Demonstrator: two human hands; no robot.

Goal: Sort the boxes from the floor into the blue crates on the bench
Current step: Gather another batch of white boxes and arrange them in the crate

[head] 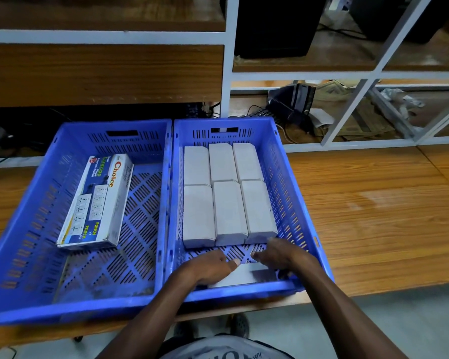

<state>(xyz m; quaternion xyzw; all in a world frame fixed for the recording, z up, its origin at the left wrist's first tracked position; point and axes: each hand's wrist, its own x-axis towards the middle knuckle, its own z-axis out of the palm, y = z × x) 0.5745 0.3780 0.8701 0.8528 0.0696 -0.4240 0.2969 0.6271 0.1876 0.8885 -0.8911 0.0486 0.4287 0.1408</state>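
Observation:
Two blue crates stand side by side on the wooden bench. The left crate (pixel 36 203) holds one printed "Choice" box (pixel 99 200) lying lengthwise. In the right crate (pixel 293 193), several plain white boxes (pixel 226 193) lie packed in two rows. Another white box (pixel 246 277) lies crosswise at this crate's near wall. My left hand (pixel 208 268) grips its left end. My right hand (pixel 283 255) grips its right end, with the thumb near the closest packed box. Both hands cover the ends of the box.
Bare wooden bench top (pixel 373 216) stretches right of the crates. Behind them rises a white-framed shelf unit (pixel 226 73) with cables, a dark bag (pixel 293 104) and papers. The grey floor and my feet show below the bench edge.

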